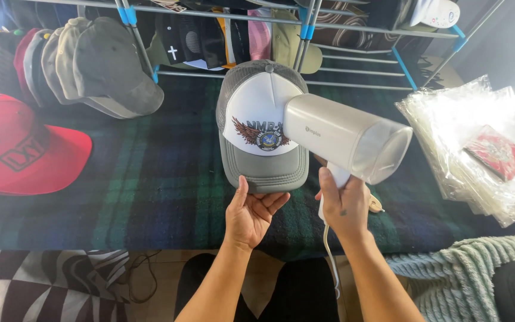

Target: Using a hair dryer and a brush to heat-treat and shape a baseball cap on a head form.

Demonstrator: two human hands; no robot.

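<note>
Count: one cap (261, 128) in hand, one steamer (344, 137), one red cap (19, 149) at left edge, one stack of about five caps (84, 65) at upper left, one pile of clear bags (478, 143) at right.

The cap sits at frame centre over the plaid cloth (150, 191). Left hand (251, 211) grips its brim from below, thumb on the brim's left edge, fingers curled under. Right hand (344, 206) is closed around the steamer's handle; the white body points at the cap's front from the right and touches or nearly touches it; which cannot be told.

Hidden: the steamer covers the right part of the cap's printed emblem. The handle is mostly inside the fist. More caps on the rack (305, 36) at top are cut off and dark, uncountable. The red cap is cropped by the frame.

Cap: white front panel, grey mesh back, grey brim, winged emblem.
</note>
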